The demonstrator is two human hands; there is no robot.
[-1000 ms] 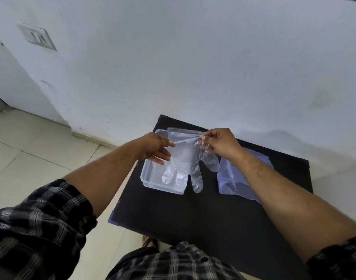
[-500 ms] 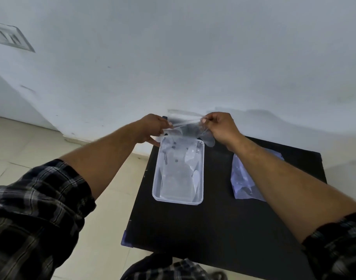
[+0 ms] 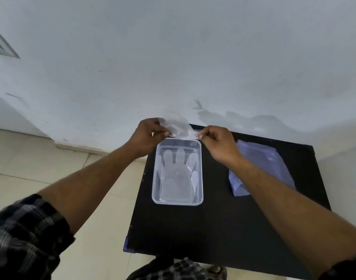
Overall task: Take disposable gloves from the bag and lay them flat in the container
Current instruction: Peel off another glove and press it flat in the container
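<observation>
A clear plastic container [image 3: 155, 188] stands on the black table [image 3: 223, 229]. One transparent glove [image 3: 178, 174] lies flat inside it, fingers pointing away from me. Just beyond the container's far rim my left hand [image 3: 146, 136] and my right hand [image 3: 217, 143] pinch the two ends of a second transparent glove [image 3: 180, 129], held stretched and crumpled between them above the table's far edge. The bluish plastic bag [image 3: 262, 160] lies flat to the right of the container, partly hidden by my right forearm.
A white wall [image 3: 173, 57] rises right behind the table, with a switch plate [image 3: 1, 45] at the far left. Beige floor tiles [image 3: 41, 168] lie to the left of the table. My checked shirt shows at the bottom edge.
Both hands have carried the held glove from hanging over the container to beyond its far rim. The view has tilted, and the glove lying flat inside the container now shows clearly.
</observation>
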